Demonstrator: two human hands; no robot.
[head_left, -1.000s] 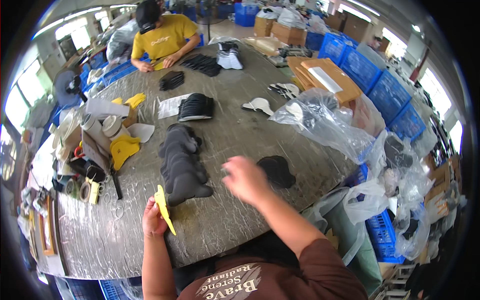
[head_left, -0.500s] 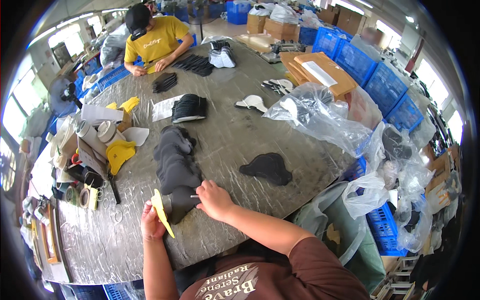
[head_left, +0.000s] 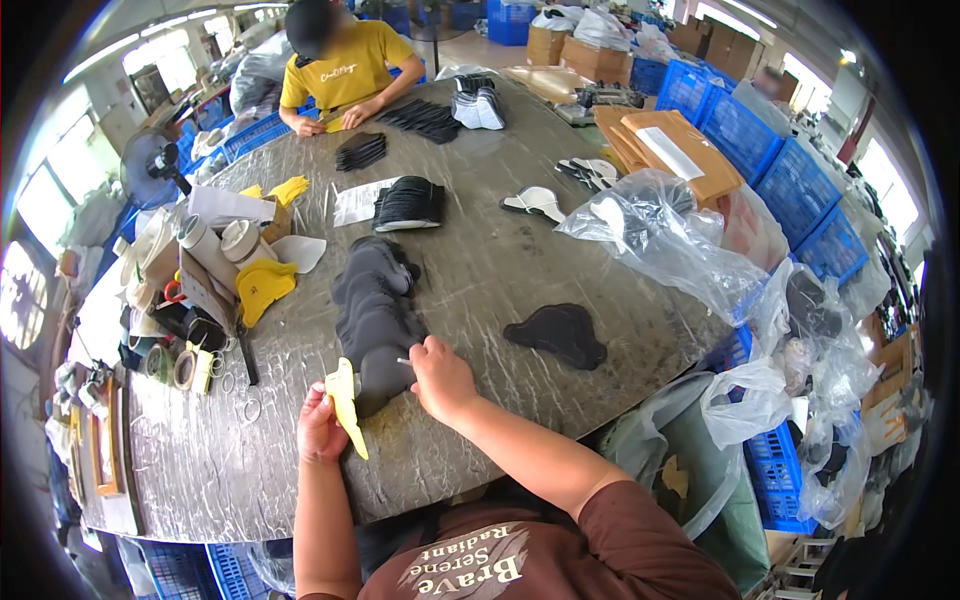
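Yellow cutout (head_left: 345,405) pinched upright in left hand (head_left: 320,428) | right hand (head_left: 440,378) fingers curled, gripping grey stack (head_left: 375,315)

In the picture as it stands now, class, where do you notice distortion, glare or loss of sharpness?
Head view: the table edge bows and dark corners ring the frame, typical fisheye; windows at left are blown out white; the left hand and right hand are sharp.

Yellow cutout (head_left: 345,400), dk grey stack (head_left: 375,310), grey marbled table (head_left: 500,260) (white veins).
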